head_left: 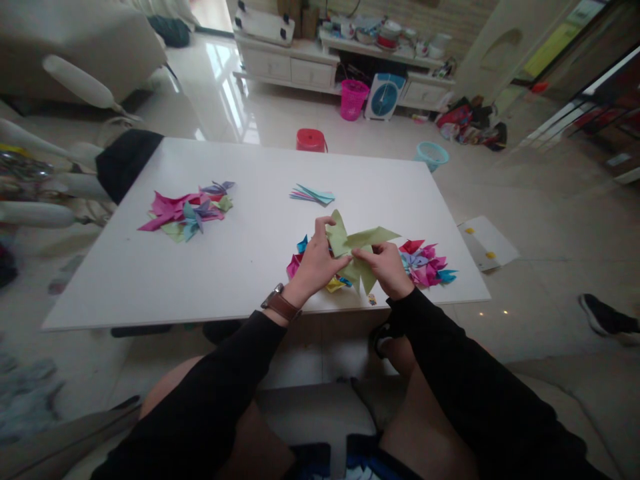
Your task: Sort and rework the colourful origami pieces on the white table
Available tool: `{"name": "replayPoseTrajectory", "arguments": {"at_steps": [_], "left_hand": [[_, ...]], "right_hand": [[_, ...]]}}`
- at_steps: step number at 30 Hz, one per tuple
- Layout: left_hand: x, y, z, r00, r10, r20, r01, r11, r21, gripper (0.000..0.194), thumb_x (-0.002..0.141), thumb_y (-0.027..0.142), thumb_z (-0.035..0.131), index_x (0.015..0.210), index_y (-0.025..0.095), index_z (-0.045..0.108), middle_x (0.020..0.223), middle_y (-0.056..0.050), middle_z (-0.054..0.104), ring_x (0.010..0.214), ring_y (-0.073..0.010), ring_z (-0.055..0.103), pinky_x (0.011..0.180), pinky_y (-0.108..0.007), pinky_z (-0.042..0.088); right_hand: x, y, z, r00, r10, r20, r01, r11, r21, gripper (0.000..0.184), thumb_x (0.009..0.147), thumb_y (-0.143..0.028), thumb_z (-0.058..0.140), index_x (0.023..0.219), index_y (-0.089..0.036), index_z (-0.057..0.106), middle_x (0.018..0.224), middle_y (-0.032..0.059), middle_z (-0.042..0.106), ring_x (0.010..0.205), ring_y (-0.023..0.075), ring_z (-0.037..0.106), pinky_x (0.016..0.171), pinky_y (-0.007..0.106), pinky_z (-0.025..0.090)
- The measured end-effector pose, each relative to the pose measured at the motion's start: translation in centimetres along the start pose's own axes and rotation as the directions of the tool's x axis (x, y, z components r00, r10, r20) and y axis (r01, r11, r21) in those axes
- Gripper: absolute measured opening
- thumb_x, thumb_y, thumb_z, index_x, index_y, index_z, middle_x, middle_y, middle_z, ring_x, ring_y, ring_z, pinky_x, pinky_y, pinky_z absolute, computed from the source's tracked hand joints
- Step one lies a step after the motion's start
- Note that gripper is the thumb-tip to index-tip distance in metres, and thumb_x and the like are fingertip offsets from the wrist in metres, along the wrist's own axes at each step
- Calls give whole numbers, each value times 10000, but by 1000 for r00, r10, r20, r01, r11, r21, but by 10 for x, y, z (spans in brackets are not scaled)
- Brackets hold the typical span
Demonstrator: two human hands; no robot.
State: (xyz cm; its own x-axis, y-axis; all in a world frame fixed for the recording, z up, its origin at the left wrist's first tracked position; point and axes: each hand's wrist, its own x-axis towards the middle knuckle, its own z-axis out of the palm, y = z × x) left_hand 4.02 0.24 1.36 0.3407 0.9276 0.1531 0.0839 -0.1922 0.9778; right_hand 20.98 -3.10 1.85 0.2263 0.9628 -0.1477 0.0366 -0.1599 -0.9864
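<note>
Both hands hold a partly folded sheet of green paper above the near edge of the white table. My left hand, with a brown watch strap at the wrist, pinches the paper's left flap. My right hand pinches its middle from the right. Under and beside my hands lies a pile of folded coloured paper pieces, pink, blue and yellow.
A second heap of folded coloured paper lies at the table's left, and a few flat sheets lie at mid-table. On the floor beyond stand a red bucket, a pink basket and a light-blue basket. A shoe shows at right.
</note>
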Motion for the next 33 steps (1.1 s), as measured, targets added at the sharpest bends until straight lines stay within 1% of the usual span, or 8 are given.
{"name": "replayPoseTrajectory", "arguments": {"at_steps": [3,8,13,16,18,23,29,33], "left_hand": [[1,0,-3,1000,22,21,-22,999,32,583,782,180,731,1225,255,360,1044,-19,595,790,-124,631,676,-238,499],[2,-1,-4,999,0,33,-2,998,63,555,784,188,733,1211,250,384,982,-1,592,718,-114,610,644,-241,476],[3,-1,-4,999,-51,14,51,999,9,466,808,191,709,1184,244,440,951,6,601,681,-96,587,631,-228,444],[5,-1,-5,995,-98,19,98,995,-11,350,833,201,684,1125,228,492,825,39,563,635,-92,546,599,-215,407],[5,-1,-5,994,-103,34,104,994,-28,300,829,221,700,1068,216,519,784,46,546,633,-94,529,596,-214,403],[5,-4,-5,994,-84,73,87,995,-40,398,731,248,810,967,216,490,738,63,535,625,-100,512,570,-209,358],[6,-3,-5,989,-124,81,129,990,-56,315,768,201,741,978,216,506,666,83,478,573,-96,473,559,-216,341],[7,-2,-5,990,-129,48,130,991,-15,244,790,176,693,972,210,533,623,90,414,554,-99,435,549,-223,314]], "right_hand": [[-1,-2,0,1000,21,-8,-21,1000,-14,280,613,-378,848,780,-159,791,797,44,791,824,249,739,739,327,569],[-2,-3,1,999,51,-11,-51,999,13,287,600,-384,862,774,-169,786,790,36,787,775,237,734,718,323,573],[-2,-1,1,999,48,12,-49,999,9,304,610,-405,863,786,-169,789,764,31,778,753,232,730,731,330,575],[-1,0,0,999,43,5,-42,999,-29,314,617,-417,862,784,-162,788,758,40,776,782,245,737,728,329,571],[-1,1,-1,999,40,9,-39,999,-31,316,625,-420,863,789,-161,791,761,39,777,773,240,735,722,323,568],[-2,2,-2,999,44,12,-43,999,-29,292,624,-406,872,750,-157,786,749,38,772,705,210,709,664,295,544],[-2,0,-2,999,40,26,-39,999,-18,304,616,-426,869,745,-166,779,752,36,773,725,217,713,701,314,558],[-4,-4,0,998,55,34,-54,998,-32,342,601,-462,875,744,-168,776,759,51,774,731,222,712,701,319,558]]}}
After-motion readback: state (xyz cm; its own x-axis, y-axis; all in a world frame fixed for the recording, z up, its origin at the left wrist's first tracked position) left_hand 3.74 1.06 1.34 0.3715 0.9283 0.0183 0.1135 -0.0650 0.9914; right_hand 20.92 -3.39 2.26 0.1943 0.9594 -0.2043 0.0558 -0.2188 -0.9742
